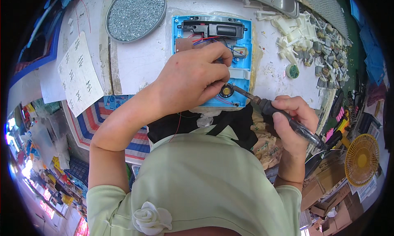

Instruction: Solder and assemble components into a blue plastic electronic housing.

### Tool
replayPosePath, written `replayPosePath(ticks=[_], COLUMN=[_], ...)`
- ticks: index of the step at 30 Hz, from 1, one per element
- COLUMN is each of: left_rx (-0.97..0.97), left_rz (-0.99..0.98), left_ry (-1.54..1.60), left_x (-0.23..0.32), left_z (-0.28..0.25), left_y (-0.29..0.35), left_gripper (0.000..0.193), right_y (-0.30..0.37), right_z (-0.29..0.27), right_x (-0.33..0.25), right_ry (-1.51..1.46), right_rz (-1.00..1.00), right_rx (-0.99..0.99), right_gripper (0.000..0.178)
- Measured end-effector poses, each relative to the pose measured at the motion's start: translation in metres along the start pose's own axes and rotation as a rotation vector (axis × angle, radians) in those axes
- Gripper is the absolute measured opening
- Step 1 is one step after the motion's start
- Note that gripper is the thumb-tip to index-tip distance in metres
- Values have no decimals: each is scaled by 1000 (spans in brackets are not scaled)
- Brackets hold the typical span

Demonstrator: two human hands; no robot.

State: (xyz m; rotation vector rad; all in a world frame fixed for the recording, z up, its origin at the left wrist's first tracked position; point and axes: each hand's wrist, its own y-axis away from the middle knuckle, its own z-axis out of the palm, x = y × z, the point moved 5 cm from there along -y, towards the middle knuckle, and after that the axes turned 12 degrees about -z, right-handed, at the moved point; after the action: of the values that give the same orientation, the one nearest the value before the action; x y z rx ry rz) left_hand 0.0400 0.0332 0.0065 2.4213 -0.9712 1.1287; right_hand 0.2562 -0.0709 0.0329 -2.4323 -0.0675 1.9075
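A blue plastic housing (246, 51) lies open-side up on the table in front of me. Inside it are a black mechanism (223, 30), a brown board (184, 44), thin red and blue wires, and a small round black speaker (226, 91). My left hand (193, 74) is over the housing with its fingers curled together beside the speaker; whatever they pinch is hidden. My right hand (301, 117) grips the dark handle of a soldering iron (267, 107). The iron's metal tip slants up and left to the speaker's edge, close to my left fingertips.
A round metal dish (135, 16) of small screws stands at the far left, above a handwritten paper sheet (81, 74). White plastic parts (293, 30), small grey pieces (328, 43) and a little green-filled pot (292, 71) are on the right. A yellow basket-like guard (361, 160) stands lower right.
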Motion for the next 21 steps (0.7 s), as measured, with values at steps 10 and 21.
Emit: replayPosePath(ticks=[10,21], left_rx=[-1,2], left_rz=[4,7], left_ry=[-4,-16], left_x=[0,1], left_z=[0,0], left_y=[0,0], left_gripper=[14,14], right_y=[-2,9], right_z=[0,-3], right_x=[-9,-6], right_ry=[-90,-147], right_rz=[89,74], right_rx=[11,34], right_gripper=[19,20])
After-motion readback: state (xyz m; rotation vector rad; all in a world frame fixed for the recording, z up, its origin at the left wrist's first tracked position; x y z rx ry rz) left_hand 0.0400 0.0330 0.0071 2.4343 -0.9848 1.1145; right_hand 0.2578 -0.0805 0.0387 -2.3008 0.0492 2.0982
